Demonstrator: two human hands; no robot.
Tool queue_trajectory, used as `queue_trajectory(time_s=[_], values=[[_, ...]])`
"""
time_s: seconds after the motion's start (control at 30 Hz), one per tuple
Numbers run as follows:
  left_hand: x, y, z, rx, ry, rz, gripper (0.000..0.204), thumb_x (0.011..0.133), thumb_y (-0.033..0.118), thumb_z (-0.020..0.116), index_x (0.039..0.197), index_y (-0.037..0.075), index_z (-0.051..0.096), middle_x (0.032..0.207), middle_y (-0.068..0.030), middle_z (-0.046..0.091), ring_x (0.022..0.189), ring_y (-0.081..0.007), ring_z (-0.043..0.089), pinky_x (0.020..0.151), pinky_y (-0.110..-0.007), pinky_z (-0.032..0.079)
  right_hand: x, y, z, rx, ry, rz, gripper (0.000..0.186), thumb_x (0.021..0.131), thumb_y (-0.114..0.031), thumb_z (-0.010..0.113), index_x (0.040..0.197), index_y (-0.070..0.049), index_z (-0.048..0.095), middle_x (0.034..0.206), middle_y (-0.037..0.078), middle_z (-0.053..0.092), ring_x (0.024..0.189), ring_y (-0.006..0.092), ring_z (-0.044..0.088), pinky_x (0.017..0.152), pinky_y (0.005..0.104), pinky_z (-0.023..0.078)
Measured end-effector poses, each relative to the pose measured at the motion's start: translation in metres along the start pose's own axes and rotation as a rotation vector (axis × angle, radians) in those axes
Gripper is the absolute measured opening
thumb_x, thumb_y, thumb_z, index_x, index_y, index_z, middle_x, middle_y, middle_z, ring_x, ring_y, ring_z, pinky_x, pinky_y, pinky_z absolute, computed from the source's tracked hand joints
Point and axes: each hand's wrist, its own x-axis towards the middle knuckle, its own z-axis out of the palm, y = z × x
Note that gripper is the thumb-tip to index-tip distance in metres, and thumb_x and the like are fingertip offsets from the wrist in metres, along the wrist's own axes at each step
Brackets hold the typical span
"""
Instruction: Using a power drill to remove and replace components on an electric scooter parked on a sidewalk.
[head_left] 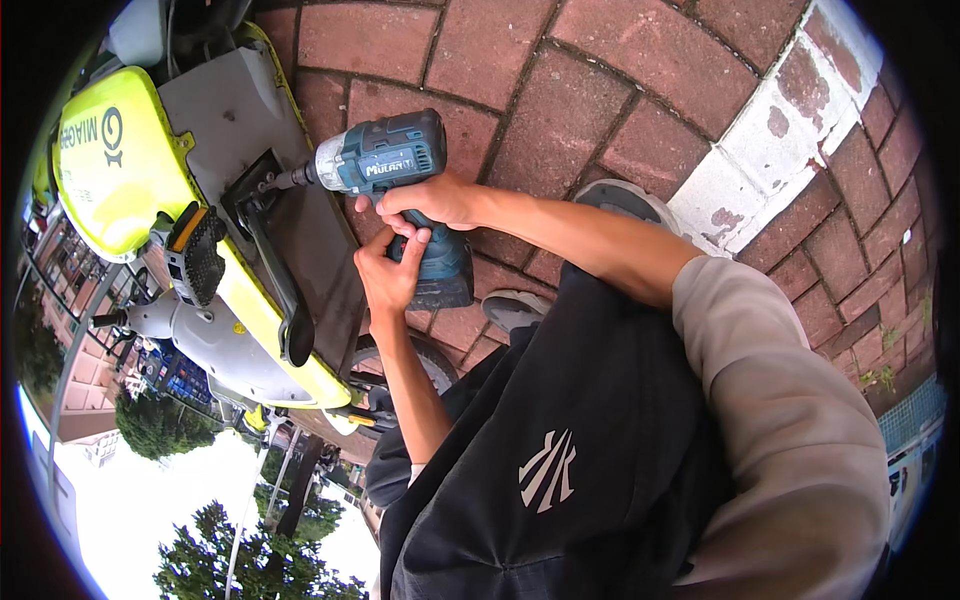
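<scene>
A teal and black cordless impact wrench (pixel 385 152) lies level, its socket pointing left at a bolt by the bracket (pixel 262 180) of a yellow-green and grey electric bike (pixel 215 110). My right hand (pixel 440 200) is closed round the upper handle, just below the motor housing. Lower down, my left hand (pixel 390 275) is closed against the handle, its thumb up beside the right hand; some of its fingers are hidden. From the bracket runs a black metal arm (pixel 285 285), kickstand-like in shape. A black pedal with an orange reflector (pixel 195 250) sticks out beside it.
Red brick paving (pixel 520 130) lies under the bike, with a white-painted strip (pixel 770 140) crossing it at the right. My shoes (pixel 630 197) stand close to the wrench. A wheel (pixel 425 365) shows behind my left forearm. Trees (pixel 250 550) and other parked bikes appear at the lower left.
</scene>
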Motion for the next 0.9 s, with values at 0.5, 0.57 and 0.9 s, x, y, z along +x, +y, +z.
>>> queue_trajectory(time_s=[0.5, 0.57, 0.9], values=[[0.001, -0.011, -0.014, -0.042, -0.014, -0.02, 0.036, 0.083, 0.028, 0.077, 0.086, -0.005, 0.065, 0.061, -0.0119, 0.053, 0.061, -0.0154, 0.047, 0.063, -0.034, 0.046, 0.013, 0.009, 0.008, 0.023, 0.041, 0.048, 0.021, 0.081, -0.007, 0.06, 0.099, 0.004, 0.06, 0.064, 0.005, 0.054, 0.052, 0.0122, 0.051, 0.05, 0.0277, 0.042], [-0.007, -0.002, -0.024, -0.084, -0.082, -0.108, 0.036, 0.087, 0.029, 0.074, 0.087, -0.005, 0.065, 0.062, -0.0103, 0.051, 0.063, -0.014, 0.046, 0.064, -0.034, 0.045, 0.011, 0.01, 0.015, 0.113, 0.048, 0.102, 0.018, 0.082, -0.007, 0.061, 0.097, 0.002, 0.059, 0.064, 0.005, 0.054, 0.052, 0.0124, 0.051, 0.049, 0.0276, 0.042], [-0.04, 0.049, -0.115, -0.323, -0.456, -0.166, 0.081, 0.065, 0.041, 0.092, 0.122, -0.005, 0.058, 0.104, -0.0104, 0.067, 0.099, -0.0191, 0.063, 0.091, -0.033, 0.049, -0.001, -0.005, 0.061, 0.494, 0.147, 0.306, 0.021, 0.085, -0.016, 0.061, 0.103, -0.006, 0.055, 0.069, 0.001, 0.051, 0.059, 0.0141, 0.05, 0.058, 0.0334, 0.046]])
